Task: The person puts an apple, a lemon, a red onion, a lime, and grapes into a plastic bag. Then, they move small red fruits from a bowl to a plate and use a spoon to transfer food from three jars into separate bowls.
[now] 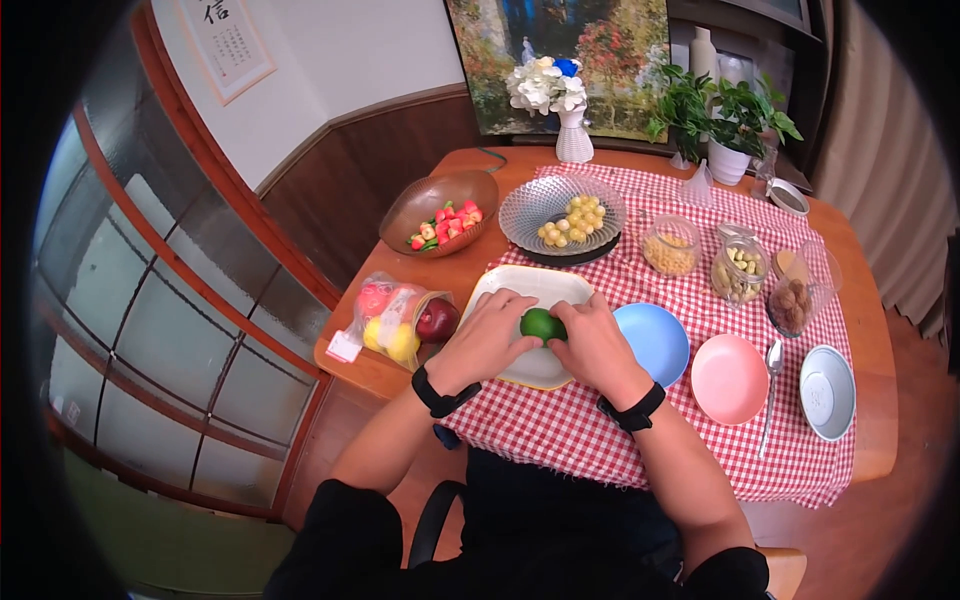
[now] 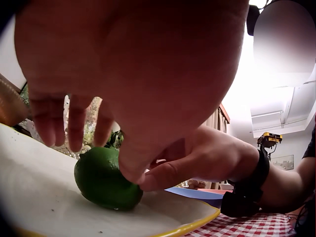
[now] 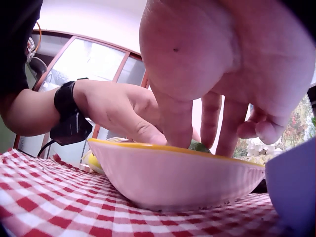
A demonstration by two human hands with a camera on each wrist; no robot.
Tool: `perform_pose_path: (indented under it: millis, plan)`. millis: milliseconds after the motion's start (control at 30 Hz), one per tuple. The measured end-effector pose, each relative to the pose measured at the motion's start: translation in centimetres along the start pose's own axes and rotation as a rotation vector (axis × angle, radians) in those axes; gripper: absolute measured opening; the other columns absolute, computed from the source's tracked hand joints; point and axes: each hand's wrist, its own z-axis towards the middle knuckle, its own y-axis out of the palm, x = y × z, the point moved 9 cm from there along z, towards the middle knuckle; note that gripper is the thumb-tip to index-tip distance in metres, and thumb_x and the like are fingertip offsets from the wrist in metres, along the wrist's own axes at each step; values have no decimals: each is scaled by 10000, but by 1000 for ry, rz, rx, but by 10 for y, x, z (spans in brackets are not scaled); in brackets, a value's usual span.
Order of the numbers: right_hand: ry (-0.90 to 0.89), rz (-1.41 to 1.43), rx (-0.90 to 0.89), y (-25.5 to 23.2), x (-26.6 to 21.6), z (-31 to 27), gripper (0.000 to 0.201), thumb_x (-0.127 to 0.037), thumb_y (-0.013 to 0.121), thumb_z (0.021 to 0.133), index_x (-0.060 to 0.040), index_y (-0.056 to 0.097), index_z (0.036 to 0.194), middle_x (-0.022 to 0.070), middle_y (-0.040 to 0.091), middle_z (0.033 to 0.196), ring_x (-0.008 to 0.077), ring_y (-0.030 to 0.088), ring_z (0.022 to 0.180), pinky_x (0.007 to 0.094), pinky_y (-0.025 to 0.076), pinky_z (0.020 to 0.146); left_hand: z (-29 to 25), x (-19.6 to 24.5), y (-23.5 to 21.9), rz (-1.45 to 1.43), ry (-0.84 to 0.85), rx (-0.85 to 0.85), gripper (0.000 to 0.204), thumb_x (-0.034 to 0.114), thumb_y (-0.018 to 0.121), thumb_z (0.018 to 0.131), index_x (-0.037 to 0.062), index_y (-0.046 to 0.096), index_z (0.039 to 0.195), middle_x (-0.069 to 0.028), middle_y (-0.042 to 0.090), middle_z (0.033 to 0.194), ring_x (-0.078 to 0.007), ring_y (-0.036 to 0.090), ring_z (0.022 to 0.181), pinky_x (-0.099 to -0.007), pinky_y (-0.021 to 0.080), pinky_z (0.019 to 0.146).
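Observation:
A green lime (image 1: pixel 542 325) sits low inside a white oblong dish (image 1: pixel 548 281) with a yellow rim. My left hand (image 1: pixel 488 335) holds the lime from its left side, thumb at the near side and fingers towards the far side. From the right, my right hand (image 1: pixel 592 340) grips it with thumb and forefinger. In the left wrist view, both thumbs meet at the near side of the lime (image 2: pixel 106 177). The dish wall (image 3: pixel 177 175) hides most of the fruit in the right wrist view.
Bagged fruit (image 1: pixel 392 325) lies left of the dish. Behind stand a brown bowl (image 1: pixel 395 215) and a glass bowl (image 1: pixel 515 220) with grapes. Blue (image 1: pixel 652 342) and pink (image 1: pixel 730 380) plates, a spoon (image 1: pixel 770 400), a pale bowl (image 1: pixel 828 393) and several jars are to the right.

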Motion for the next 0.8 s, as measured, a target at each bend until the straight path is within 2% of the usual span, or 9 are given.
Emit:
perform_pose_path:
  millis: [67,167,300,367,400,467,600,667,800]
  plan:
    - [-1,51,22,4,0,-2,282,-96,757,791,-4,694,1049,193,734,881,391,619,948,446,487,927,-2,12,-3,-39,125,-36,478,195,785,875,14,618,1285,-174,596,1256,-380,588,1159,-442,471,1018]
    - [30,37,-45,8,0,-2,255,-128,756,823,-7,714,1043,189,734,898,382,619,955,436,486,925,-1,11,0,-37,134,-26,473,176,804,845,31,629,1260,-180,627,1222,-369,597,1155,-437,482,995]
    - [8,25,-17,6,-3,-5,269,-137,751,824,-22,728,1066,170,723,975,365,609,1014,453,481,931,-1,3,7,-62,14,-75,420,199,801,860,24,644,1208,-182,661,1173,-363,607,1140,-432,490,980]
    - [-2,17,79,-5,-8,-7,315,-103,743,801,-39,724,1109,149,696,1057,350,589,1074,475,465,952,-1,-4,16,-151,-83,-168,375,248,781,895,13,659,1160,-184,683,1135,-371,612,1125,-436,484,994]
    - [-1,18,79,-8,-9,-7,315,-103,743,801,-39,724,1109,149,696,1057,350,589,1074,475,465,952,-1,-5,15,-152,-84,-170,375,248,781,895,13,659,1160,-184,683,1135,-371,612,1125,-436,484,994]
    - [41,41,-5,-7,-8,-7,386,-92,766,782,-46,721,1163,158,681,1161,355,570,1148,469,456,991,0,1,7,25,24,-91,368,284,747,935,-2,670,1154,-190,673,1145,-373,609,1130,-436,477,1008]
    - [43,25,-40,-1,-2,-8,424,-80,763,769,-58,711,1189,153,697,1116,353,582,1132,468,451,985,-1,-1,10,77,76,-78,376,309,728,953,-6,681,1153,-188,668,1145,-375,607,1134,-433,467,1025]
    - [20,16,-60,3,-1,-8,347,-54,722,789,-62,708,1135,123,699,1021,338,595,1071,474,437,896,1,3,3,31,95,-3,362,258,762,917,-9,685,1149,-176,665,1143,-365,618,1117,-426,481,1013]
    - [24,19,-50,6,0,-10,287,-72,717,841,-65,710,1128,114,704,971,340,602,1043,475,437,888,0,12,-9,-145,101,-45,363,165,804,849,-5,683,1146,-163,668,1132,-346,638,1093,-416,504,985]
